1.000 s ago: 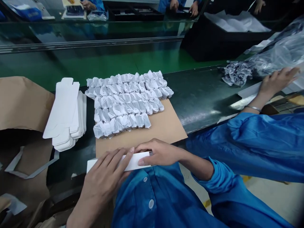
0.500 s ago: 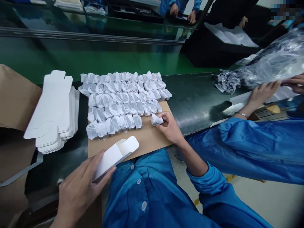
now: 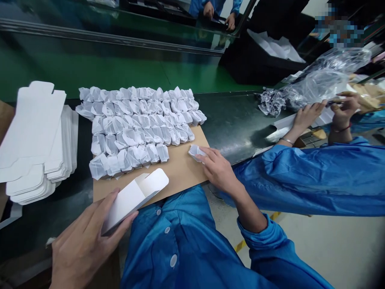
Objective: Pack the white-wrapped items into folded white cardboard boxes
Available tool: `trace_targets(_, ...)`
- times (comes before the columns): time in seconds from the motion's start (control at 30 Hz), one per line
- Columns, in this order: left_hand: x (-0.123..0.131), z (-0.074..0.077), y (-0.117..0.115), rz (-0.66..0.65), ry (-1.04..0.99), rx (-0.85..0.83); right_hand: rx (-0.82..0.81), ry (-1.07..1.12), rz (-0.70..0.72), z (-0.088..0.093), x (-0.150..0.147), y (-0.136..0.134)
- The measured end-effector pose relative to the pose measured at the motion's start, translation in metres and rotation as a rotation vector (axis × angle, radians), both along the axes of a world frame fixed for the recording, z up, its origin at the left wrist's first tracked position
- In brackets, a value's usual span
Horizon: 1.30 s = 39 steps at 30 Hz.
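Note:
My left hand (image 3: 87,237) is wrapped round a small white carton (image 3: 129,202), held tilted with its near end in my palm and its open end up and to the right, the flap sticking out. My right hand (image 3: 218,168) has its fingers closed over a small paper-wrapped piece (image 3: 196,152) at the right part of a brown cardboard sheet (image 3: 180,176). Several rows of similar white paper-wrapped pieces (image 3: 141,128) cover the back and left of that sheet. What lies inside the wrapping is hidden.
Flattened white cartons (image 3: 36,128) are stacked at the left. A dark green work surface (image 3: 228,116) runs beneath. Clear plastic wrap (image 3: 321,86) and a black box (image 3: 258,60) with white paper lie at the right. A co-worker's hands (image 3: 309,116) are beside the plastic; another person's hands (image 3: 219,16) are across.
My right hand has turned palm-down over the wrapped piece, its fingers straighter. The left hand still grips the carton. The view has shifted, moving the carton stack leftward in the picture.

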<state>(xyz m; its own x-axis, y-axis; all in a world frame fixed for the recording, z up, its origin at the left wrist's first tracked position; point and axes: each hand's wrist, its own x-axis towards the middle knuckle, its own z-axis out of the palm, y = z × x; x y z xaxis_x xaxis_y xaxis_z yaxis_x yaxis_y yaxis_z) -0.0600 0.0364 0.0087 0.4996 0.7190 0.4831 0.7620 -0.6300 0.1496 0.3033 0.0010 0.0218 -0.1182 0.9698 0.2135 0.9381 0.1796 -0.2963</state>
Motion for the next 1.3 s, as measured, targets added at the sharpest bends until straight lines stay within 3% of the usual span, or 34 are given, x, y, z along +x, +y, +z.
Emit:
trace_targets(0.1, 0.006, 0.002, 0.001, -0.015, -0.01, 0.013, -0.065, 0.029, 0.021, -0.008, -0.002, 0.013)
trace_targets(0.27, 0.017, 0.017, 0.002, -0.026, -0.035, 0.045, 0.099, 0.351, -0.141, -0.018, -0.005, 0.038)
trace_targets(0.37, 0.02, 0.024, 0.001, -0.03, -0.026, 0.123, 0.14, 0.507, -0.193, 0.001, -0.019, 0.028)
trace_targets(0.53, 0.025, 0.028, -0.001, -0.047, -0.002, 0.182, 0.045, 1.09, -0.125, 0.055, -0.066, -0.005)
trace_targets(0.67, 0.027, 0.029, -0.003, -0.008, 0.014, 0.202, -0.105, 0.931, 0.029, 0.071, -0.082, -0.002)
trace_targets(0.77, 0.028, 0.028, -0.005, -0.042, 0.05, 0.208, -0.32, 0.742, 0.136, 0.075, -0.072, 0.01)
trace_targets(0.9, 0.032, 0.025, -0.007, -0.062, 0.009, 0.19, -0.521, 0.645, 0.223, 0.082, -0.062, 0.027)
trace_targets(1.13, 0.031, 0.022, -0.002, 0.021, 0.015, 0.248, -0.511, 1.158, 0.029, 0.066, -0.08, 0.043)
trace_targets(1.23, 0.033, 0.019, -0.002, -0.026, -0.008, 0.247, -0.565, 1.14, 0.092, 0.062, -0.081, 0.045)
trace_targets(1.3, 0.037, 0.017, -0.002, -0.007, -0.012, 0.244, -0.494, 1.02, 0.11, 0.063, -0.082, 0.045)
